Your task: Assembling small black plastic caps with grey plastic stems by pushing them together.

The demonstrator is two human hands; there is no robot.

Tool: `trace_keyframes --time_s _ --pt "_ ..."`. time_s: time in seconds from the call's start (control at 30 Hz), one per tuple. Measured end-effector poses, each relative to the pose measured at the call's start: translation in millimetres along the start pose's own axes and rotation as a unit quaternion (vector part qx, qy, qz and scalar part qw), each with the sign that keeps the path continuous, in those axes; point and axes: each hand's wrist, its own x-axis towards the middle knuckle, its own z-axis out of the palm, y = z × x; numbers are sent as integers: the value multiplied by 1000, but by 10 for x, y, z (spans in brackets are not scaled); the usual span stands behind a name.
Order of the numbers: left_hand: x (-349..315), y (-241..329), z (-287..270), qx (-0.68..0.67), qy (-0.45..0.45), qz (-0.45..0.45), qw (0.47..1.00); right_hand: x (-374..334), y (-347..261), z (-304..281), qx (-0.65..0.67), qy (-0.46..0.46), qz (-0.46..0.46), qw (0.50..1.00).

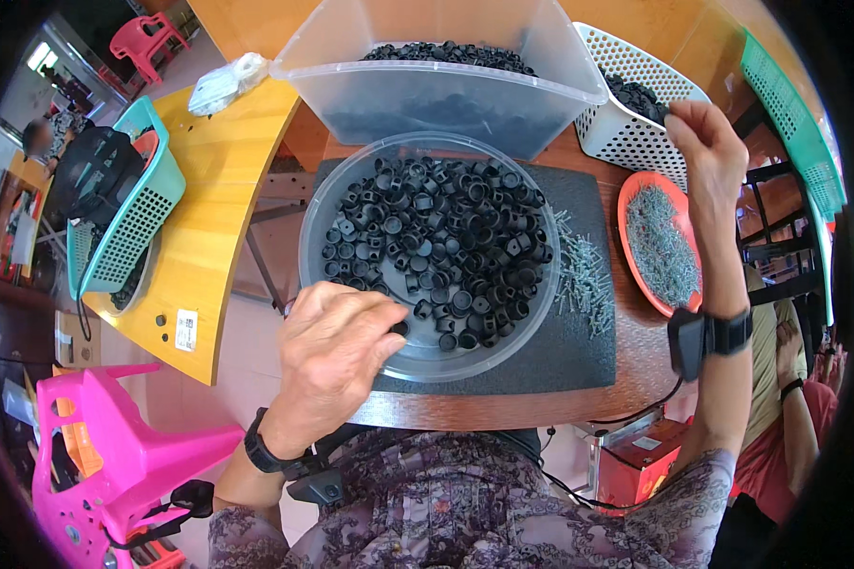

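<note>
Bright, even light, blown-out distant window [42, 58], fisheye-bent edges, black corners.

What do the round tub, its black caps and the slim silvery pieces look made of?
Round tub: likely smooth clear plastic; the mat shows through. Black caps: probably moulded plastic, softly shiny at the rims. Silvery pieces: apparently bare metal, judging by their glint.

Glossy clear-plastic basin [470, 368], matt plastic caps [460, 302], shiny metal fasteners [588, 275], rough dull mat [586, 196], smooth wood-grain tabletop [446, 412].

Purple-grey patterned shirt [427, 503] in my remote view, matching sleeves [688, 503] at its sides, black straps [728, 332] outward of the shirt, dark boxy modules [687, 343] attached, thin black cable [657, 406].
</note>
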Motion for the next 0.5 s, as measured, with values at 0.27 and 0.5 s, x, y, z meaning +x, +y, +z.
trace_keyframes --time_s 0.27,0.5 --pt "125 19 165 39 -92 73 992 166 242 107 -239 7 -39 970" --pt "145 -61 152 86 -89 96 988 -302 63 -33 -142 -13 -91 986"
